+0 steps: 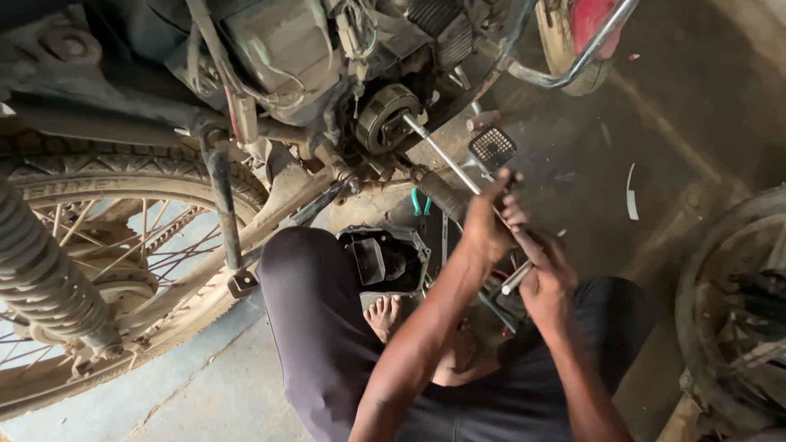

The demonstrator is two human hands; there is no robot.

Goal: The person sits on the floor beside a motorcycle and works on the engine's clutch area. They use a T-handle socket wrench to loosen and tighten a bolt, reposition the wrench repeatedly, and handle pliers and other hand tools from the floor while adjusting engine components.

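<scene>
A motorcycle [270, 74] is seen standing on the concrete floor [205, 393]. A long metal wrench [454, 168] is seated in its round rotor [385, 119]; the left hand [489, 221] and right hand [547, 278] are clamped around the wrench's handle end.

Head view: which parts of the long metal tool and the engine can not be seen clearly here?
- Head view: the long metal tool is hidden mid-shaft by the left hand.
- Its grip end is mostly covered by the right hand.
- Where its tip enters the round engine hub is too small to tell.
- The motorcycle's upper body is cut off by the top edge.
</scene>
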